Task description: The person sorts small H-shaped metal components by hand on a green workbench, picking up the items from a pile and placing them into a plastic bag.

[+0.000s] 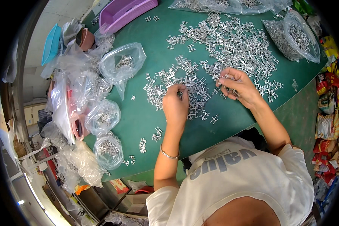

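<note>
Small silvery metal pieces, each a short bar with forked ends, lie in two heaps. My left hand [176, 104] is over the smaller heap [196, 88], its fingers curled down and thumb drawn in; whatever is between the fingertips is hidden. To the right, my right hand [242, 89] holds several of the metal pieces [231, 91] in its bent fingers, palm partly turned up. It is at the near edge of the larger heap [233, 41], which spreads toward the far side. A few loose pieces [214, 119] lie close to my left hand.
The green table [135, 113] has clear plastic bags of metal pieces along its left side, including an open bag [123, 60]. Another open bag [293, 37] stands far right. A purple basket [126, 15] is at the far left. Colourful packages [327, 126] are stacked beyond the right edge.
</note>
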`<state>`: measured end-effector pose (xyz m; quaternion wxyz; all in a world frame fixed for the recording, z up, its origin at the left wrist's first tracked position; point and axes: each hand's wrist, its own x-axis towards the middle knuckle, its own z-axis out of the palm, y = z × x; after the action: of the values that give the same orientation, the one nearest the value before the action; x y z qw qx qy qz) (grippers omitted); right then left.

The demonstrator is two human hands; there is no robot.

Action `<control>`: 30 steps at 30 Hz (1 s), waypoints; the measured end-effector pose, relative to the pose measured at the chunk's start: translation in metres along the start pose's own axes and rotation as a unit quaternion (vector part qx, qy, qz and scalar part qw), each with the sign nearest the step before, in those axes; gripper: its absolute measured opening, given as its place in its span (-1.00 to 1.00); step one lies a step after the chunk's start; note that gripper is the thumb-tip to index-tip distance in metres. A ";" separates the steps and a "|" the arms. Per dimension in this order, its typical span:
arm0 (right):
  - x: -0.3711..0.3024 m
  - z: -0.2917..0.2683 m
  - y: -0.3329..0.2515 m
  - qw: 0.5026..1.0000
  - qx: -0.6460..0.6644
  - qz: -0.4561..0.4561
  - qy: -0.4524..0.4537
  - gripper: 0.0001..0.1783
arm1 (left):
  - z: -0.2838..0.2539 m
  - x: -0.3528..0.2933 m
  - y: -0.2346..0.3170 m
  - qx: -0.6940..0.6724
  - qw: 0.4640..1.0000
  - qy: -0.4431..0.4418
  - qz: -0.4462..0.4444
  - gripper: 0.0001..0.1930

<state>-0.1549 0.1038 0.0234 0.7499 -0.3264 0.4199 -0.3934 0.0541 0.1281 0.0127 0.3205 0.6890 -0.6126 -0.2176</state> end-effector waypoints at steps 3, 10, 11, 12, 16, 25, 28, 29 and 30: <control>-0.005 0.000 0.001 0.999 -0.039 -0.026 0.005 -0.83 | -0.002 -0.001 -0.002 -0.074 0.997 0.011 -0.023 -0.91; -0.018 0.006 -0.005 0.997 -0.067 -0.048 0.002 -0.79 | -0.006 -0.003 -0.007 -0.168 0.985 -0.010 -0.031 -0.92; -0.018 0.003 -0.004 0.999 -0.020 -0.026 -0.010 -0.79 | -0.005 -0.004 -0.009 -0.217 0.973 -0.026 -0.074 -0.92; -0.018 0.000 -0.002 0.999 0.026 -0.003 -0.024 -0.79 | -0.007 -0.005 -0.006 -0.265 0.956 -0.041 -0.118 -0.91; -0.017 -0.007 0.000 0.979 0.195 0.026 -0.054 -0.73 | -0.012 -0.005 0.010 -0.344 0.909 -0.078 -0.221 -0.91; -0.045 -0.050 0.009 0.973 0.227 0.014 -0.044 -0.66 | 0.002 -0.014 0.003 -0.079 0.996 0.029 0.006 -0.77; -0.064 -0.061 0.002 0.956 0.293 -0.006 -0.010 -0.55 | 0.000 -0.015 0.028 -0.408 0.879 -0.149 -0.197 -0.77; -0.069 -0.064 -0.001 0.944 0.330 -0.015 0.003 -0.52 | 0.003 -0.015 0.022 -0.514 0.798 -0.230 -0.214 -0.69; -0.073 -0.067 -0.005 0.930 0.366 -0.024 0.011 -0.49 | 0.006 -0.013 0.029 -0.573 0.740 -0.238 -0.260 -0.66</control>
<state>-0.2405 0.1539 0.0256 0.8032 -0.0348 0.2465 -0.5412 0.0277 0.1385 0.0273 0.4296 0.4338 -0.2260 -0.7591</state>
